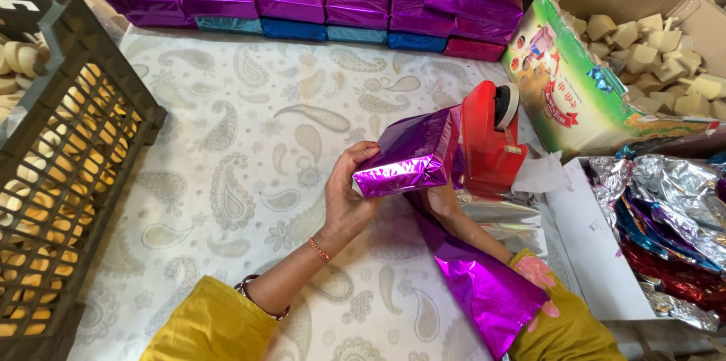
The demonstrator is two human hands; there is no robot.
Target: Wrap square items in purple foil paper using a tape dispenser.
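Head view
Box: purple foil box [412,155], held up above the middle of the bench [227,149], long side pointing up and right to the red tape holder [490,142].
Left hand [349,191]: curled round the near left end.
Right hand [442,198]: under the box, mostly hidden, grip hard to tell.
Nearer hand: left.
Loose foil [484,285]: hanging down by the right arm.

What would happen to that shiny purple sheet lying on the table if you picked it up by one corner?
The purple sheet would probably flop and bend, since it looks thin and creased like foil. It is likely very light and may feel slippery, given its glossy shine. It might crinkle or tear easily, like the crumpled foil sheets piled in the box.
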